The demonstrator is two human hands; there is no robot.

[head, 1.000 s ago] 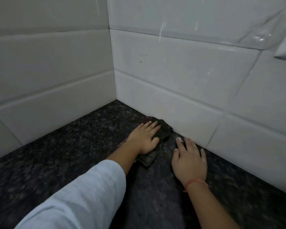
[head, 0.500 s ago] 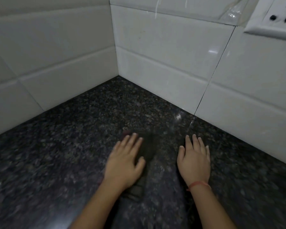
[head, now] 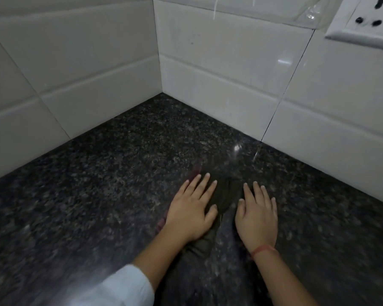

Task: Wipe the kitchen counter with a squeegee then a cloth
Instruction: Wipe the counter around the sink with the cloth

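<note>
Counter (head: 97, 184): 1 cloth (head: 226, 193); L hand (head: 190, 214), R hand (head: 258, 217).

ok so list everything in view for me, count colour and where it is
counter: one, dark speckled stone, runs to both walls
cloth: one, dark, on the counter under the left hand
wall tiles: several, white, two walls meeting in a corner
socket plate: one, white, wall at upper right, cut off
sleeve: one, white, left forearm
wristband: one, red, right wrist
left hand: one, flat, pressing the cloth
right hand: one, flat on the counter right of the cloth
</note>
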